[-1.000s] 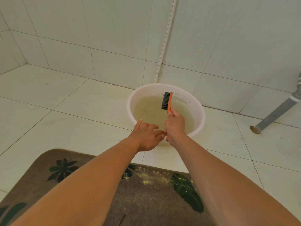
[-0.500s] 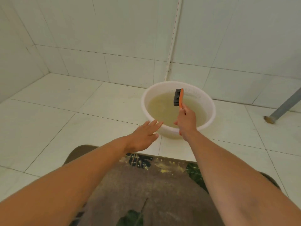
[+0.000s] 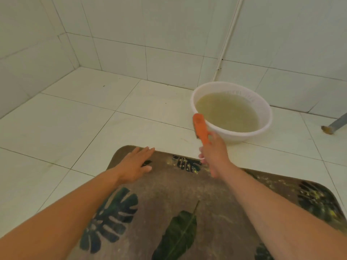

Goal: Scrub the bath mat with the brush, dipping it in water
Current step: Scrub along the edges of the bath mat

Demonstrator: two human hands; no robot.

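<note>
While the left hand [image 3: 134, 165] lies flat, fingers spread and holding nothing, on the far-left corner of the mat [image 3: 180, 199], the right hand [image 3: 214, 153] is clenched round the orange handle of the brush [image 3: 200, 129]. Brush sits in the air just beyond the mat's far edge, head pointing away toward the basin [image 3: 262, 111]; bristles face down-left and are mostly hidden, only a dark sliver shows under the head. Handle's lower end pokes out below the palm, blurred. Basin stands on the tile floor [image 3: 75, 117] beyond the mat's far-right side, holding murky yellowish water [image 3: 227, 113]; brush head overlaps its near rim in view, contact unclear. Mat is brown with dark leaf prints, yellow specks along its far edge and right corner; its near part is cut off by the frame and both forearms cover parts. A grey pipe [image 3: 336, 124] right of the basin is cut off.
</note>
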